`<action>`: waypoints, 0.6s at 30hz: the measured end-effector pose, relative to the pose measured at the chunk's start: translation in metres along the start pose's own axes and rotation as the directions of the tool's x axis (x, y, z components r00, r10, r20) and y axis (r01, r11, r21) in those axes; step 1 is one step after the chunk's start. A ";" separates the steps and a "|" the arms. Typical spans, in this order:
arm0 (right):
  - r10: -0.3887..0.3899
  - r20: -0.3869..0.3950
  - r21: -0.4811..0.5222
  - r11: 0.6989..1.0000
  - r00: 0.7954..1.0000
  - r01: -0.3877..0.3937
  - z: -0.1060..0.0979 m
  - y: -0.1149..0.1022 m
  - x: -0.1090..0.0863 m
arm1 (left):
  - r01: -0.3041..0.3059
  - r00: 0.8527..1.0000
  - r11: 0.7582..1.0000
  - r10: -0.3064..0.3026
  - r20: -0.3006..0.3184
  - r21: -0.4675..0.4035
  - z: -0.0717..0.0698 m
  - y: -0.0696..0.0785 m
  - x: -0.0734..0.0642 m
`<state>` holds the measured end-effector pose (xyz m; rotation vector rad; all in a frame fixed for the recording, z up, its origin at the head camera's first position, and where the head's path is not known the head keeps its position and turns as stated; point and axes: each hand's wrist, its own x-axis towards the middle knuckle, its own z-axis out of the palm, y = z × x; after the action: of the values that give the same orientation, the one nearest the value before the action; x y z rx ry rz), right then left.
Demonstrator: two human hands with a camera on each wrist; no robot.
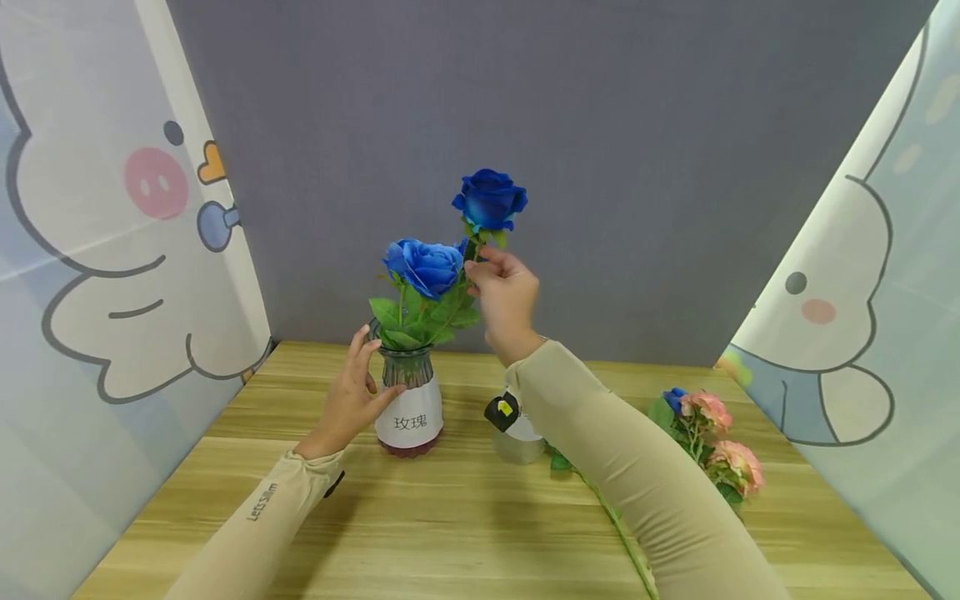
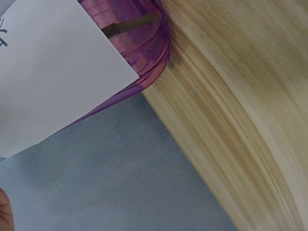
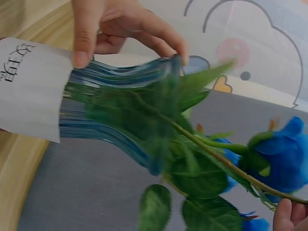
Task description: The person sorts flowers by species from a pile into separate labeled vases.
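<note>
A ribbed glass vase (image 1: 408, 367) with a white paper label (image 1: 410, 421) stands upright on the table, its base purple. My left hand (image 1: 351, 404) holds it from the left, with the thumb on the front and fingers near the rim, as the right wrist view also shows. Blue roses (image 1: 426, 265) with green leaves fill its mouth. Above them, my right hand (image 1: 508, 292) pinches a rose's stem (image 3: 231, 166) close under the dark blue bloom (image 1: 489, 200). That stem runs down into the vase. The left wrist view shows mainly the label (image 2: 57, 72) and purple base (image 2: 149, 57).
Partly behind my right sleeve stands another clear container (image 1: 519, 448) with a white label. A long green stem (image 1: 618, 529) lies on the wooden table (image 1: 405, 525). Pink flowers (image 1: 737, 465) and a small blue flower (image 1: 673, 400) lie at the right. A grey panel closes the back.
</note>
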<state>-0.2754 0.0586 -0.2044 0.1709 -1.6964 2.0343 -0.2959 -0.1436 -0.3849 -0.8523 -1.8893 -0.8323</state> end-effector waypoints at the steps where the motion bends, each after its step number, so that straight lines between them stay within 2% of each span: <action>1: 0.006 0.009 0.001 1.000 1.000 -0.006 0.000 0.003 -0.001 | 0.000 1.000 1.000 0.000 -0.002 0.000 0.000 0.000 0.000; 11: 0.018 0.063 0.015 1.000 0.998 -0.019 0.006 0.035 -0.013 | 0.008 1.000 1.000 -0.008 0.001 0.007 0.000 0.001 0.000; 18: -0.045 0.070 -0.008 0.999 0.997 0.045 0.011 0.058 -0.018 | 0.012 1.000 1.000 -0.012 0.011 0.007 0.000 0.002 0.001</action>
<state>-0.2870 0.0361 -0.2605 0.2779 -1.7286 2.0088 -0.2950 -0.1425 -0.3839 -0.8431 -1.9073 -0.8294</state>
